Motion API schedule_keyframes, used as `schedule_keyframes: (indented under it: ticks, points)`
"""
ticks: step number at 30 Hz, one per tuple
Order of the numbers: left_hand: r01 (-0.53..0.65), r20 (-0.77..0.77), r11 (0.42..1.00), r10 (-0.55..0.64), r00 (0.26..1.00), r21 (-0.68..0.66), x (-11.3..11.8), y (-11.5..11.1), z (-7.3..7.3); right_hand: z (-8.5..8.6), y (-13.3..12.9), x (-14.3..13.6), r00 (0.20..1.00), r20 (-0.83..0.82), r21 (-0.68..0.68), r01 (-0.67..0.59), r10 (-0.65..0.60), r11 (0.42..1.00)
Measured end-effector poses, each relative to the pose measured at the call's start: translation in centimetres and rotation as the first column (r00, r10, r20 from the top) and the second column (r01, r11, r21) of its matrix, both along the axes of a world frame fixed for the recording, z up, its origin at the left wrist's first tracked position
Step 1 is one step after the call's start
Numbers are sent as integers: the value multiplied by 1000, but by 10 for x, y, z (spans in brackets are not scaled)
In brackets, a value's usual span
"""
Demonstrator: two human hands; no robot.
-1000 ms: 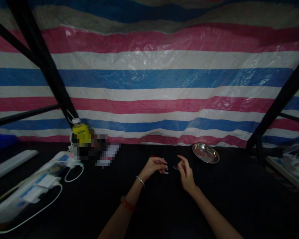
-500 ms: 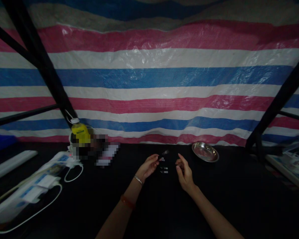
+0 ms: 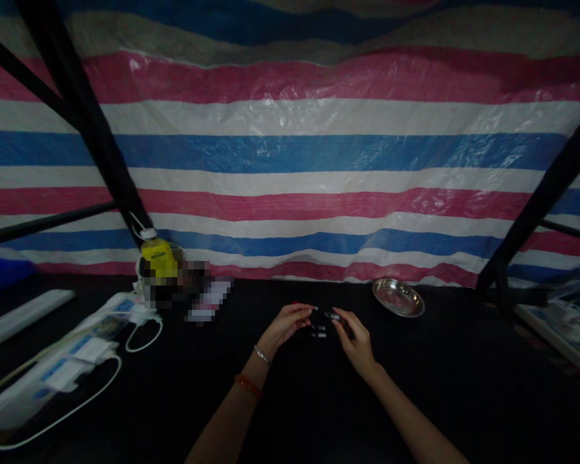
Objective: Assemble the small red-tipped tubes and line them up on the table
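Left of the steel dish (image 3: 399, 299), two hands are busying themselves with small pieces

Over the black tabletop (image 3: 299, 406), just left of the dish, the right hand (image 3: 358, 343) is pinching a small silver-ended piece (image 3: 334, 316) between thumb and fingertips. Its silver end is showing at the fingers, while its darker end is pointing towards the left hand (image 3: 283, 326). Farther from the dish, that left hand is keeping its fingers drawn together beside a small bright tip (image 3: 314, 308). Whether it is gripping anything, I cannot tell; the light is poor and the fingers are hiding what lies within.

Two more pieces are lying loose, one nearer the person than the other: an upper piece (image 3: 321, 328) and a lower piece (image 3: 319, 335), both left of the dish, below the gap between the hands.

As for progress, the work is looking partway through to me. One piece is being handled, and two are lying out of the grasp. Nothing is showing whether those two are finished or waiting, so how much is remaining is staying an open question.
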State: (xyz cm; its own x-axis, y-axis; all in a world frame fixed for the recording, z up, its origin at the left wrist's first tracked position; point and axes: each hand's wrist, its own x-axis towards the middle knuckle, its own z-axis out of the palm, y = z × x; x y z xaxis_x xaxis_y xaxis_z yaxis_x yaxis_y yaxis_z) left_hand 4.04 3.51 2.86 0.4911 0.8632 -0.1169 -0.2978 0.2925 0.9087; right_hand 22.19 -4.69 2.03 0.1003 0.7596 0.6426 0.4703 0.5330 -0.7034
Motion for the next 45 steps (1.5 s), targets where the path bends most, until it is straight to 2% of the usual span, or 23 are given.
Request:
schedule_keyframes:
  ticks: [5,10,17,20,23,28,33,38,45]
  points:
    - [-30,-61,999,29,998,-11,-5,4,1,-3,2,1,999,-41,-6,36,-36,999]
    - [-77,-83,996,80,993,45,-7,9,-2,-1,5,2,996,-79,-56,22,-26,998]
    - [-87,-170,990,106,980,111,-14,13,0,-1,10,3,999,-37,-64,15,-18,998]
    - [-89,-249,978,136,959,191,-18,14,1,-1,12,4,1000,-10,-71,1,-1,997]
    - [-109,-329,944,214,920,311,-20,15,3,-4,15,5,1000,17,-72,1,0,997]
    - [-125,-349,877,310,884,463,-17,18,1,-9,19,6,998,67,-93,11,-5,996]
    - [-73,-458,824,383,802,562,-15,20,-9,-14,25,8,993,110,-112,48,-36,993]
    - [-5,-563,747,505,655,665,-17,19,-20,-20,31,11,976,187,-153,138,-108,979]
    - [105,-650,707,568,505,700,-29,6,-18,-13,30,9,932,357,-302,176,-59,937]
